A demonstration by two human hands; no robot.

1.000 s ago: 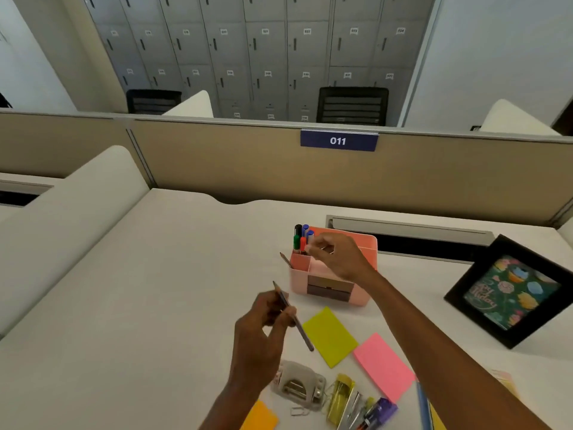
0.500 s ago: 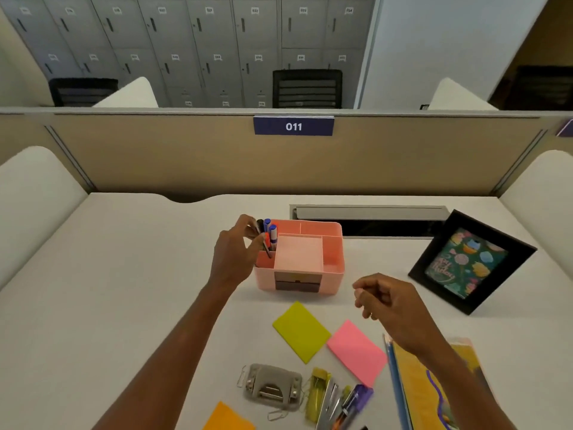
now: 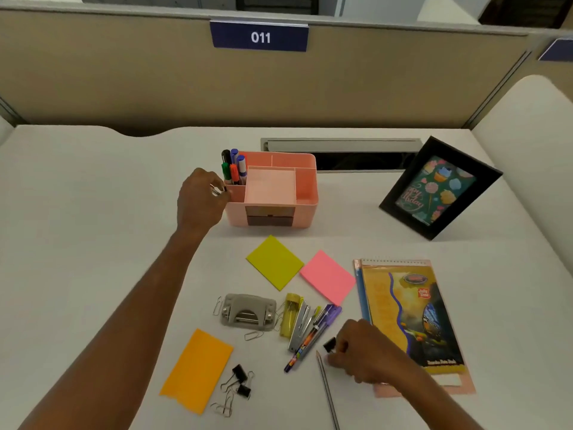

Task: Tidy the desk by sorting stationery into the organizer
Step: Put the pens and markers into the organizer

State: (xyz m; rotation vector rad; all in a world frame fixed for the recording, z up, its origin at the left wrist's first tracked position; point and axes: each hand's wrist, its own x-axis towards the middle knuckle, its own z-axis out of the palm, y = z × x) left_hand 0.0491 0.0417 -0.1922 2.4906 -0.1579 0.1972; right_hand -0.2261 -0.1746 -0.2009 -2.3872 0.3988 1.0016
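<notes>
Your left grip (image 3: 201, 203) is curled at the left rim of the pink organizer (image 3: 305, 209), fingertips pinched on a thin silvery item (image 3: 218, 190) with a dark end, too small to name. Just behind it, markers (image 3: 234, 169) stand upright in the back-left compartment. Nearer you on the desk (image 3: 93, 212), an orange sticky note (image 3: 198, 369) lies flat, with two loose binder clips (image 3: 240, 381) and some paper clips (image 3: 224, 406) just beside its right edge. Next comes the grey hole punch (image 3: 248, 311), then a yellow sticky note (image 3: 274, 262) just beside a pink sticky note (image 3: 327, 279); below those, a stapler (image 3: 299, 327) and pens (image 3: 313, 333) lie bunched together. Your right grip (image 3: 362, 352) is low over the desk, well apart from the organizer, thumb and fingers closed on a black binder clip (image 3: 329, 345), with a pencil (image 3: 325, 386) lying just beside it on the left. A spiral notebook (image 3: 412, 318) lies flat to the right, your wrist crossing its near corner, and a black picture frame (image 3: 440, 187) leans beyond it
</notes>
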